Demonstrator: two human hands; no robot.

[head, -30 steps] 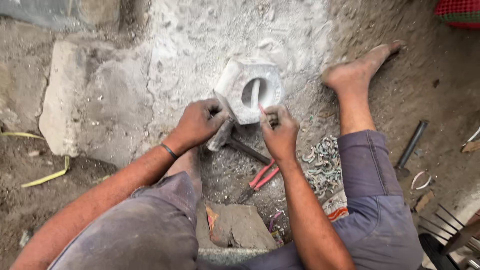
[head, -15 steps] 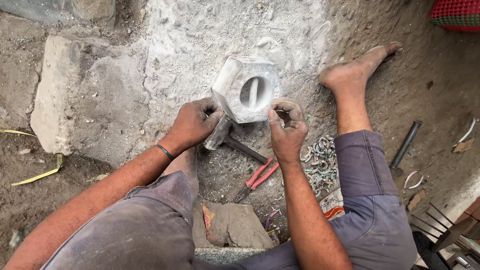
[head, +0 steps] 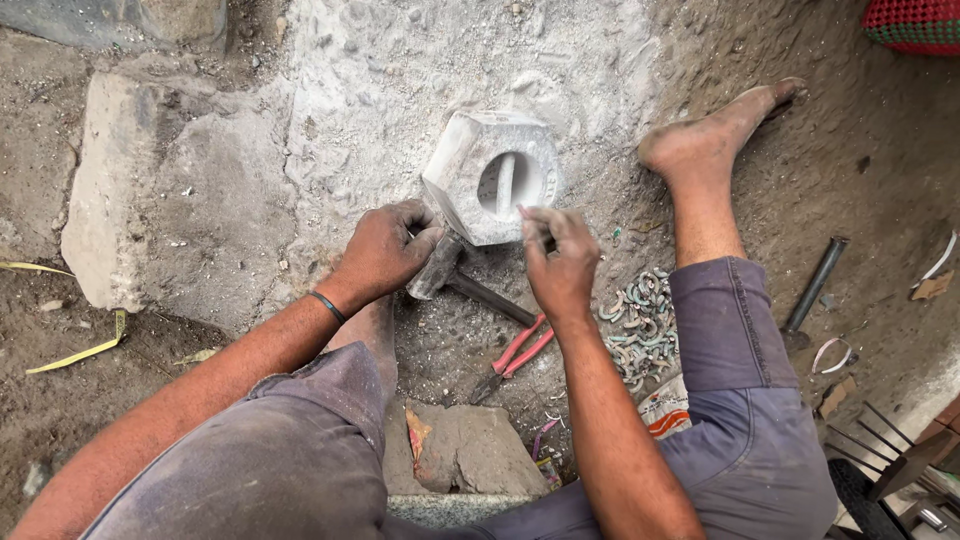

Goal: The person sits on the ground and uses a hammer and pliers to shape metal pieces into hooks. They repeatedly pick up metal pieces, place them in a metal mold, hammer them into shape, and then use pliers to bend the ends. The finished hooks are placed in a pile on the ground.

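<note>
A white hexagonal stone block (head: 462, 165) with a round hole and a bar across it lies tilted on the dusty ground. My left hand (head: 385, 250) rests at its lower left edge, fingers curled against the head of a hammer (head: 440, 268) whose dark handle runs down to the right. My right hand (head: 558, 262) hovers at the block's lower right edge, fingertips pinched on a small thin piece that is too small to name. Red-handled pliers (head: 515, 355) lie on the ground between my forearms.
My bare right foot (head: 715, 135) stretches out to the right of the block. A pile of small curved metal pieces (head: 640, 320) lies by my right knee. A dark metal rod (head: 815, 285) lies further right. A large flat stone (head: 110, 190) is on the left.
My right hand has lifted slightly off the block's edge with fingers pinched. The view has shifted a little; the left hand stays by the hammer head.
</note>
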